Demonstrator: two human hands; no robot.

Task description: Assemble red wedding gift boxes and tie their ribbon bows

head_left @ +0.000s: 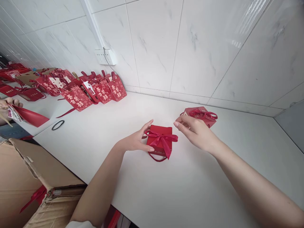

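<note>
A small red gift box (154, 139) with a pink-red ribbon bow on its lid sits on the white table in front of me. A red cord handle hangs at its near side. My left hand (136, 139) is at the box's left side, thumb and fingers spread apart, the thumb against its near left corner. To the right of the box, my right hand (196, 129) hovers with loosely bent fingers and nothing visible in them. Just behind that hand is a second red gift box (206, 117) with a ribbon bow, partly hidden by it.
Several red patterned gift bags (103, 91) stand along the tiled wall at the left. A black ring (58, 125) lies on the table. At the far left, another person's hand (14, 102) holds a red bag (33, 116). An open cardboard box (47, 161) stands below the table edge.
</note>
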